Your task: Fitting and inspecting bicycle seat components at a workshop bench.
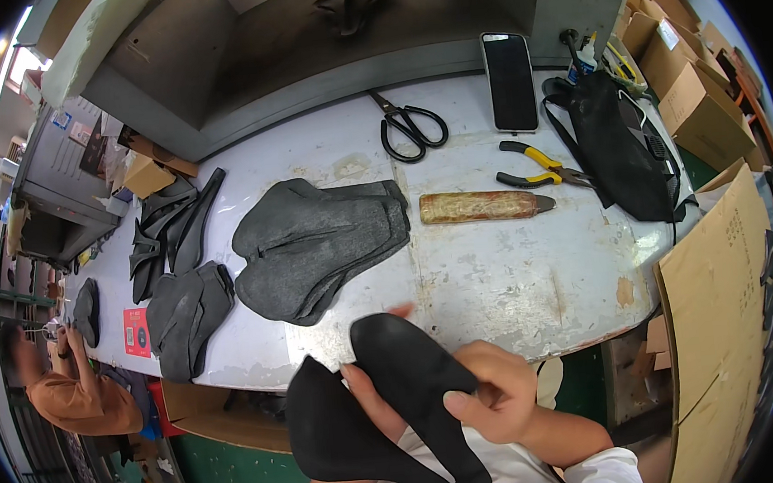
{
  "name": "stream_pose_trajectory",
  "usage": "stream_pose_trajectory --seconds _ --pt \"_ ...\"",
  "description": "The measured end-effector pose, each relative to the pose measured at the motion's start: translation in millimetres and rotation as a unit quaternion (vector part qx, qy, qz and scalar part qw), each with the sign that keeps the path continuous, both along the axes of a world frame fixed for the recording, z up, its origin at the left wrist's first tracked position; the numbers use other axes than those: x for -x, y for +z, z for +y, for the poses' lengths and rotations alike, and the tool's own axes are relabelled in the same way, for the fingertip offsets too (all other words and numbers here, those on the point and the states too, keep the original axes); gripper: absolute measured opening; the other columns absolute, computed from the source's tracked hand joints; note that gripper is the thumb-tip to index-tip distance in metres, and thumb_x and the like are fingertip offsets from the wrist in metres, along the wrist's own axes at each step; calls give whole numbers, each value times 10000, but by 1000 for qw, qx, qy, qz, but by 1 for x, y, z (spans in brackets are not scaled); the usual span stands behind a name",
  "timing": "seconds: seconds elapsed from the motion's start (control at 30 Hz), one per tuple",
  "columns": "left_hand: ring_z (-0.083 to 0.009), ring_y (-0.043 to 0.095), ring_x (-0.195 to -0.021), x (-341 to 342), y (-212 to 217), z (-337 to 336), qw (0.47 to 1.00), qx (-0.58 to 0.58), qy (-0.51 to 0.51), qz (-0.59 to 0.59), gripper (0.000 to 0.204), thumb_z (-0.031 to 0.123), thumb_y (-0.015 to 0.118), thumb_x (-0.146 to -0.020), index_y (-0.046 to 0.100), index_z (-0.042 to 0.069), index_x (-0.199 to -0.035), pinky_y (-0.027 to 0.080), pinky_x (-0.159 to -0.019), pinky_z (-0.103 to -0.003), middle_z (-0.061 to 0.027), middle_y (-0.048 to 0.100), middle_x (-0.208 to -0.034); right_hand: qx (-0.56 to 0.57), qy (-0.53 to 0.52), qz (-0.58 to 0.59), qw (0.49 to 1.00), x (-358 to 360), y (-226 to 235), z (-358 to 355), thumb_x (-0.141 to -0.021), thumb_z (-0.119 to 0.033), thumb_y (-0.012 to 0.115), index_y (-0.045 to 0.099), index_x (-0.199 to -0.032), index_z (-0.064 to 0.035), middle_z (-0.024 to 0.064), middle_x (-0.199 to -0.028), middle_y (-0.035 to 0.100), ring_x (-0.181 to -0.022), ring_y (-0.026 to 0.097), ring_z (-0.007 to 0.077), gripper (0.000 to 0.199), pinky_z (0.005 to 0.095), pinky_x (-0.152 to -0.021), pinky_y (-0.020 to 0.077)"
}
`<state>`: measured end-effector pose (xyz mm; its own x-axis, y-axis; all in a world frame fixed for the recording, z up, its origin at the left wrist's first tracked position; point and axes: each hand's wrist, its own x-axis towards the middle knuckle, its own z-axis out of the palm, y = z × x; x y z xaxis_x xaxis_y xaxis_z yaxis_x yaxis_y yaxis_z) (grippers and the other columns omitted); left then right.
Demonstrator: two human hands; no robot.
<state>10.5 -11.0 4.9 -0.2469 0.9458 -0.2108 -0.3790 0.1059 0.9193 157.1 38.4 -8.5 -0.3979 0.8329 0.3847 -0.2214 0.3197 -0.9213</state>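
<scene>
A smooth black bicycle saddle cover [405, 358], split into two long lobes that join at a narrow end, is held up in front of my body, off the table's near edge. My right hand [500, 394] is closed on the right lobe, thumb on its face and fingers behind. My left hand [374, 404] grips the cover from behind; it shows mainly in the gap between the lobes, the rest hidden. Beyond lies a stack of dark grey saddle-shaped pieces [314, 238] with a slit down the middle. More grey pieces [191, 316] lie to its left, with folded black pieces [172, 227] behind them.
Across the table [489, 279] lie black-handled scissors [409, 126], a tape-wrapped knife-like tool [479, 205], yellow-black pliers [544, 167], a phone [509, 82] and a black bag [620, 146]. A metal cabinet [303, 103] stands behind, cardboard [718, 306] at right. Another person [85, 397] works far left.
</scene>
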Motion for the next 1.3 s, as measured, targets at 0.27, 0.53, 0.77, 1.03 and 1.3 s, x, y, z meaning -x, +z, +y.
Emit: stream_pose_trajectory --seconds 0.27,0.53,0.77,1.03,1.3 --pt "-175 590 -1066 -4 -19 0 983 -65 -45 -167 889 755 266 -914 438 -12 -1329 449 -951 -319 -107 604 -1140 -69 -122 -128 982 11 5 12 -849 -132 742 564 -780 -41 69 -526 519 -408 496 160 211 284 -409 376" --pt "-214 487 -1216 -13 -2 0 991 -48 -95 -77 640 478 510 -894 444 -13 -1299 385 -1032 -365 -120 475 -1281 81 -20 -89 993 8 13 20 -932 -154 655 576 -803 -28 33 -587 544 -517 496 85 197 247 -484 388" --pt "-175 442 -1195 3 7 -1 988 -50 -127 76 556 287 627 -877 454 -9 -1315 374 -996 -342 -77 432 -1308 189 59 -52 979 -8 32 33 -980 -185 599 595 -826 -8 -20 -590 500 -562 436 45 234 234 -501 361" --pt "-165 458 -1166 8 -6 -24 987 -22 -151 46 497 261 602 -899 464 2 -1300 385 -975 -332 -72 469 -1270 -148 -7 -181 972 -10 29 42 -885 -116 687 623 -775 -22 93 -580 566 -455 554 213 158 303 -443 411" --pt "-155 473 -1137 6 -22 -29 985 -1 -173 12 438 235 578 -921 474 12 -1284 395 -953 -322 -66 505 -1232 273 139 -14 952 -1 14 32 -983 -186 596 600 -782 -21 -1 -635 576 -557 523 67 260 250 -507 401"
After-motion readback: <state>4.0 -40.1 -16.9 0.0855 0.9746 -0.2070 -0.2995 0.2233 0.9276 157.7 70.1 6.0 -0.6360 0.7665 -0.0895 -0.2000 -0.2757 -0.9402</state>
